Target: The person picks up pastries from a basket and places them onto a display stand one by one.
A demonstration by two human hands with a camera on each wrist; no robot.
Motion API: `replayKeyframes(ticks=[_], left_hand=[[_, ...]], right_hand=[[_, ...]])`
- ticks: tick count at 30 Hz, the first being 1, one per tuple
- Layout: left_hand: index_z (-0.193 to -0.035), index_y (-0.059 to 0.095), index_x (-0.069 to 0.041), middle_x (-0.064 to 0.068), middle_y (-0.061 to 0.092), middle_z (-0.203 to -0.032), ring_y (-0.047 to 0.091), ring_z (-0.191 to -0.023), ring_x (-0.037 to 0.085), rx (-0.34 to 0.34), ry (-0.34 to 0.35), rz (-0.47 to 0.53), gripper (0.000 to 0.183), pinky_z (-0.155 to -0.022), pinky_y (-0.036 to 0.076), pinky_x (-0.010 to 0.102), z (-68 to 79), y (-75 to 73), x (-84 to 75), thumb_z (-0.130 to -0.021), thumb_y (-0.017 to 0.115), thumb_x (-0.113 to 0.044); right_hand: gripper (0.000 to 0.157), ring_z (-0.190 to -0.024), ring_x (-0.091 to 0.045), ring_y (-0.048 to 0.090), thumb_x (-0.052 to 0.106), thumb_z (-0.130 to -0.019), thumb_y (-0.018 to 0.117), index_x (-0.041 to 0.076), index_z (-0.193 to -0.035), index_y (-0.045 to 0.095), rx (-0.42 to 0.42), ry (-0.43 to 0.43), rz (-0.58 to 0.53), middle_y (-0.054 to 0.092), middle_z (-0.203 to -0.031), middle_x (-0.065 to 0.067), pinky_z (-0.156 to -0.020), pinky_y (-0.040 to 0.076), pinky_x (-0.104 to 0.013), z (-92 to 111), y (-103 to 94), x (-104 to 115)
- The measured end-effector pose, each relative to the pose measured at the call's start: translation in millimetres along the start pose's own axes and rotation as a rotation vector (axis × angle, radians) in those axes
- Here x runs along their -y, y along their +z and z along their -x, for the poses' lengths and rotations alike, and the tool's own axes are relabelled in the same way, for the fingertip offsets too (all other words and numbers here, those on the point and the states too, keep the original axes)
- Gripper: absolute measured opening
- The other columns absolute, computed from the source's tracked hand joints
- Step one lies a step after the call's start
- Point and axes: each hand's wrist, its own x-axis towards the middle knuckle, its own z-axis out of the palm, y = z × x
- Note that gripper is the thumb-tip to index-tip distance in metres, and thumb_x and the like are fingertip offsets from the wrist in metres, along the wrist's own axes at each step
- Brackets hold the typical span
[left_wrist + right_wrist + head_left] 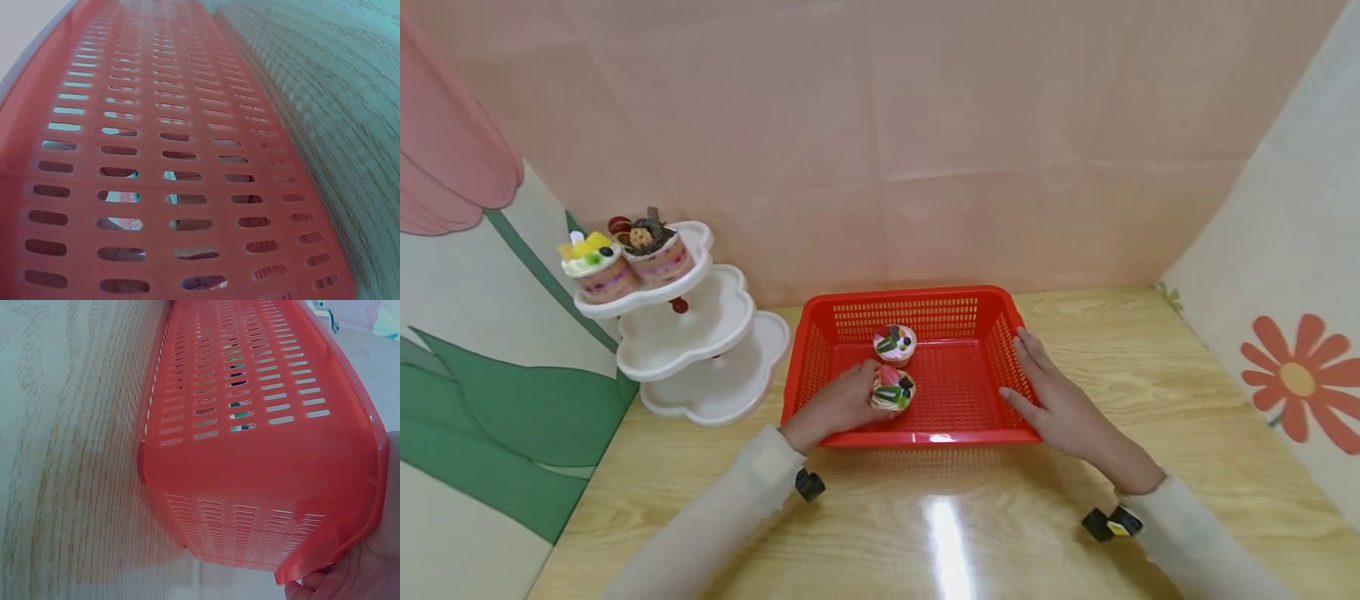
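Inside the red plastic basket (917, 440), my left hand (847, 400) grips a small dessert cup (893, 392) topped with fruit, near the front wall. Just behind it in the basket is a second fruit-topped dessert cup (895, 342). Across the right rim of the basket lies my right hand (1060, 408), thumb over the inner side and fingers on the outer side. The right wrist view shows fingertips (303, 587) bent under that rim. In the left wrist view the basket wall (156, 147) hides most of the left hand.
A white three-tier stand (722, 392) with scalloped trays is left of the basket. On its top tier sit a yellow-fruit dessert cup (597, 271) and a chocolate-topped dessert cup (658, 254). The wooden table (1037, 525) meets a pink backdrop (880, 167) behind.
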Motion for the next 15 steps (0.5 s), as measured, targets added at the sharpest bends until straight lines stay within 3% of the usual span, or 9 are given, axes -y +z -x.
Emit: replayKeyframes(ticks=[3,9,15], left_hand=[[-0.141,0.043,-0.001,0.016,0.058,-0.13,0.056,-0.121,0.032,-0.011,0.024,-0.006,0.075,-0.104,0.047,0.047,-0.8,0.8,-0.6,-0.085,0.083,-0.032],[-0.148,0.038,-0.006,0.018,0.054,-0.139,0.05,-0.13,0.036,0.014,0.01,-0.012,0.083,-0.11,0.042,0.05,-0.6,0.5,-2.4,-0.084,0.085,-0.032],[-0.142,0.044,-0.004,0.015,0.058,-0.129,0.055,-0.121,0.031,0.013,0.005,-0.012,0.075,-0.106,0.046,0.047,-0.9,0.7,-3.6,-0.085,0.084,-0.031]], right_hand=[[0.082,-0.154,-0.04,0.01,0.042,-0.103,0.054,-0.002,-0.16,0.014,0.003,0.007,0.005,0.0,-0.17,-0.012,-0.1,0.041,-0.068,0.7,0.2,0.0],[0.081,-0.155,-0.037,0.005,0.04,-0.104,0.055,-0.002,-0.16,0.014,0.004,0.005,0.014,0.0,-0.17,-0.011,-0.104,0.037,-0.069,0.5,0.7,-0.9],[0.08,-0.155,-0.036,0.004,0.038,-0.104,0.056,-0.002,-0.159,0.015,-0.009,-0.008,0.013,0.001,-0.17,-0.012,-0.105,0.035,-0.07,-0.5,0.8,-1.8]])
